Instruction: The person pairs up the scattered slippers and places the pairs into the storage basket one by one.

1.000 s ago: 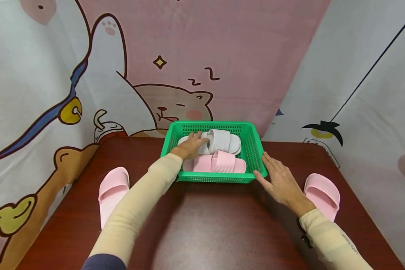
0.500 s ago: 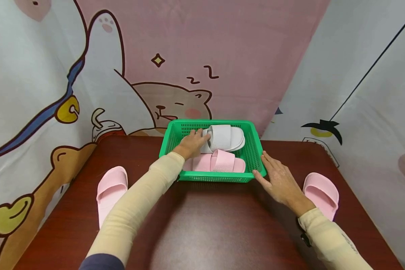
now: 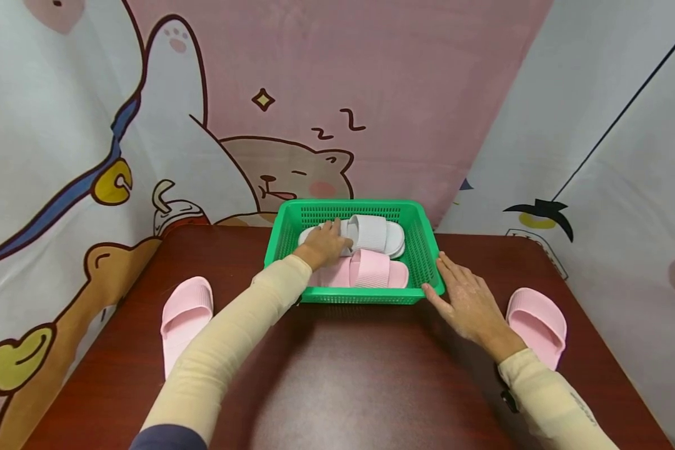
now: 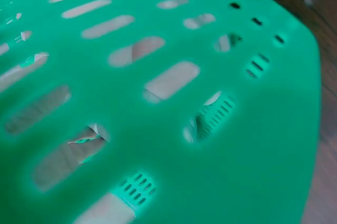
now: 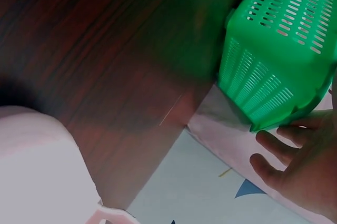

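Observation:
A green perforated plastic basket (image 3: 356, 296) stands toward the back of the table. Inside it, white ribbed-strap slippers (image 3: 371, 232) lie along the far side, and pink slippers (image 3: 374, 270) lie in front of them. My left hand (image 3: 322, 245) reaches over the basket's near rim, its fingers stretched out on the left part of the white slippers. That part is hidden under the hand. The basket's wall (image 4: 263, 155) fills the left wrist view, so no fingers show clearly there. My right hand (image 3: 464, 300) rests its fairly straight fingers against the basket's right front corner.
One pink slipper (image 3: 185, 319) lies on the table at the left, another pink slipper (image 3: 537, 325) at the right beside my right forearm. A printed cloth (image 3: 416, 112) hangs behind the brown table (image 3: 343, 375).
The white slippers rose and shifted right in the basket, then came back down and slightly left. My left hand moved a little right with spread fingers. My right hand stayed at the corner.

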The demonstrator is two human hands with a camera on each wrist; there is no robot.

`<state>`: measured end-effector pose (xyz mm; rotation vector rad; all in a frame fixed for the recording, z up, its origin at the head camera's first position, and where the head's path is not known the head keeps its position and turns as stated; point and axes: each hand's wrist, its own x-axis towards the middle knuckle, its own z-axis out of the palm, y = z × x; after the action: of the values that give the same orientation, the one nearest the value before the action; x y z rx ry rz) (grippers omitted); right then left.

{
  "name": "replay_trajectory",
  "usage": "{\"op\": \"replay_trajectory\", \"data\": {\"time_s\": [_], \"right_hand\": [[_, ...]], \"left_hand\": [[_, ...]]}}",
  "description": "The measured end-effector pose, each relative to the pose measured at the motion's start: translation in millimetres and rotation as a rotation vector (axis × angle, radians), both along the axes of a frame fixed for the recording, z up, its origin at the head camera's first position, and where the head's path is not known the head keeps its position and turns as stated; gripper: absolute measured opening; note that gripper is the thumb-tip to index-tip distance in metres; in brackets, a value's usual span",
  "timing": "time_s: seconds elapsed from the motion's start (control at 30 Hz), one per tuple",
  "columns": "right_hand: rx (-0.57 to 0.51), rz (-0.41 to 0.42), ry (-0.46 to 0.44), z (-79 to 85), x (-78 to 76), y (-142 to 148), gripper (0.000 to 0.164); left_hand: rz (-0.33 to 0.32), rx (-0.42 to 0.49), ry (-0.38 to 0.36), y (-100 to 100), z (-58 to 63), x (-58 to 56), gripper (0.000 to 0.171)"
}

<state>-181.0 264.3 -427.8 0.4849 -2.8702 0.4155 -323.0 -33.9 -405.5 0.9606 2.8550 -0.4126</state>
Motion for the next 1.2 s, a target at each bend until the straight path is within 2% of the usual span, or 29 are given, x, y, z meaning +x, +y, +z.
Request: {"op": "replay_trajectory", "data": {"time_s": [0.17, 0.4, 0.63, 0.77, 0.87, 1.0, 1.2], "right_hand": [[0.001, -0.001, 0.016, 1.6, 1.1, 0, 0.073], [-0.002, -0.008, 0.011, 2.4, 4.4, 3, 0.073], [-0.062, 0.015, -0.025, -2.3, 5.8, 6, 0.074], [-0.122, 0.052, 0.026, -3.0, 2.0, 9, 0.069], [-0.154, 0.092, 0.085, -1.2, -0.6, 10, 0.063], [-0.179, 0.134, 0.118, 4.7, -0.7, 5, 0.059], [-0.176, 0.168, 0.134, 13.1, 1.5, -4, 0.059]], "left_hand": [[0.024, 0.011, -0.013, 1, -1.8, 0.2, 0.042], [0.070, 0.056, -0.110, 7, 1.2, 1.6, 0.047], [0.068, 0.133, -0.190, -1, -2.7, 4.4, 0.045], [0.054, 0.209, -0.209, -9, -3.3, 4.7, 0.047], [0.028, 0.249, -0.179, -13, -2.2, 5.5, 0.052], [-0.012, 0.308, -0.077, -19, 0.9, 10.0, 0.051], [-0.104, 0.456, 0.075, -28, 6.0, 27.6, 0.054]]}}
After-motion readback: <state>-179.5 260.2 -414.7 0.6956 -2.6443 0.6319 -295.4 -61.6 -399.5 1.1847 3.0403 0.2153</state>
